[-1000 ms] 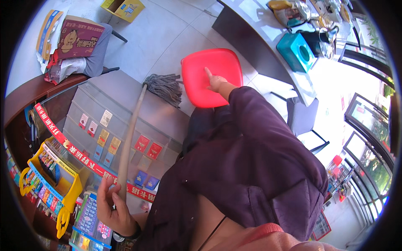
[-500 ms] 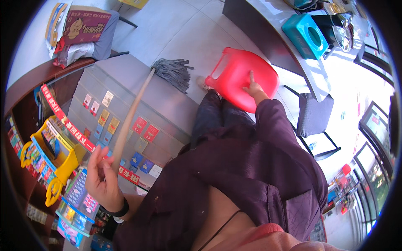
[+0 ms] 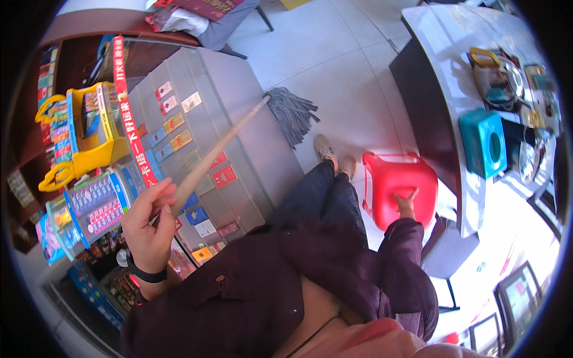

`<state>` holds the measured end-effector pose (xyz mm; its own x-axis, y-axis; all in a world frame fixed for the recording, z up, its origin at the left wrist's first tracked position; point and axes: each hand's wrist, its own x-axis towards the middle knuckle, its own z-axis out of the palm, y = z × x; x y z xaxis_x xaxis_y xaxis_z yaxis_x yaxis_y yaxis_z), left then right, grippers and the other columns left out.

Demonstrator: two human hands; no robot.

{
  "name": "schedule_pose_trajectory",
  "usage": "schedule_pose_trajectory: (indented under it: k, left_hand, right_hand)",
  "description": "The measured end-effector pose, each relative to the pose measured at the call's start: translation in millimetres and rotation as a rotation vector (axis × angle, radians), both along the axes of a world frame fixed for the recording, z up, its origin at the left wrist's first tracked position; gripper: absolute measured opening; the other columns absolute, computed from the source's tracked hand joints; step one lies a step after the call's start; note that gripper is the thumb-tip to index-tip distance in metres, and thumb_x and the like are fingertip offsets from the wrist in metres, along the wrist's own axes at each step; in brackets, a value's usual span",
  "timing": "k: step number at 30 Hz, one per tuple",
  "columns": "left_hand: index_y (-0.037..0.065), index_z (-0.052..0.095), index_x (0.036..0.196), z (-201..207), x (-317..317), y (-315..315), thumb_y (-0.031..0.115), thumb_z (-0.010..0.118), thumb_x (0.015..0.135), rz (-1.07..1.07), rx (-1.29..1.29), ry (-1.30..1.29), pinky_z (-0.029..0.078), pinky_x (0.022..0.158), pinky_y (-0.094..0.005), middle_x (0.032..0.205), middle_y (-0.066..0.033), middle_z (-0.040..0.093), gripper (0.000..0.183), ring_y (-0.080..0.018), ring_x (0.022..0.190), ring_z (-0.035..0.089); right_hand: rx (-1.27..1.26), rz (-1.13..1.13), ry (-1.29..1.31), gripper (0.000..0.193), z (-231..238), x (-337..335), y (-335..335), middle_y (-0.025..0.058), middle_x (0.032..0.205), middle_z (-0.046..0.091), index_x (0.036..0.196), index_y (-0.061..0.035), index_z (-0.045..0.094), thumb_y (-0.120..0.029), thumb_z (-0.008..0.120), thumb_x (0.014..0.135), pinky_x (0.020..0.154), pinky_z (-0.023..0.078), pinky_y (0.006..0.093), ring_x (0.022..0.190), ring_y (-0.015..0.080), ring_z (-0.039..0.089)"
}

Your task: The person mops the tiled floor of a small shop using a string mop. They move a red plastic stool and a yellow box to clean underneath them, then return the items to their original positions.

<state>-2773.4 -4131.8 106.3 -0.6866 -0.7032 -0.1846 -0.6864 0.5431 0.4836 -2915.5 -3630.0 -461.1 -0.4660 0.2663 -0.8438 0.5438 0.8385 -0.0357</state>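
Beside the glass counter, my left hand is up with bent fingers around the upper end of a mop's wooden handle. The handle slants away to the mop's grey strand head near the floor by the counter. Lower right, my right hand is at the middle of a red plastic stool's seat. Its thumb and a finger show spread; the other fingers are hidden, and their hold on the seat is only partly visible. The stool is beside my shoes.
Cards lie in the glass display counter on the left. A yellow rack and a clear tub of small goods stand near my left hand. At right, a desk bears a teal tissue box; a grey chair is below it.
The view has turned, shifting the room. The red stool has come back along the desk with my right hand, now seen more from above. My left hand stays at the mop handle.
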Motion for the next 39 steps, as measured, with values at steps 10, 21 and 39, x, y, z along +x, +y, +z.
schedule_pose_trajectory:
  k: [10,21,39]
  left_hand:
    - [-0.002,0.062,0.106,-2,24,18,-0.004,0.056,0.075,0.155,0.019,-0.105,0.051,0.074,-0.0284,0.094,-0.0145,0.066,0.032,-0.0204,0.089,0.065]
    - [0.002,0.063,0.104,-9,73,23,-0.002,0.058,0.074,0.18,-0.006,0.08,0.051,0.068,-0.0306,0.09,-0.0131,0.067,0.031,-0.0249,0.078,0.066]
    - [0.004,0.062,0.109,-17,133,-8,-0.007,0.052,0.071,0.385,0.121,0.207,0.052,0.073,-0.0315,0.096,-0.014,0.065,0.041,-0.029,0.085,0.065]
  right_hand:
    - [0.204,0.053,-0.097,0.099,-24,19,-23,0.0229,0.128,0.046,0.148,-0.0138,-0.001,-0.036,0.066,0.079,0.086,0.048,0.0467,0.11,0.033,0.054]
    - [-1.473,0.947,0.544,0.054,195,47,-428,0.0165,0.116,0.055,0.122,-0.0076,0.052,-0.007,0.068,0.07,0.09,0.046,0.0403,0.107,0.0351,0.053]
    - [-1.245,2.04,-0.056,0.014,273,115,-590,0.0071,0.088,0.062,0.08,-0.0143,0.063,-0.02,0.067,0.067,0.077,0.049,0.0446,0.096,0.0309,0.055]
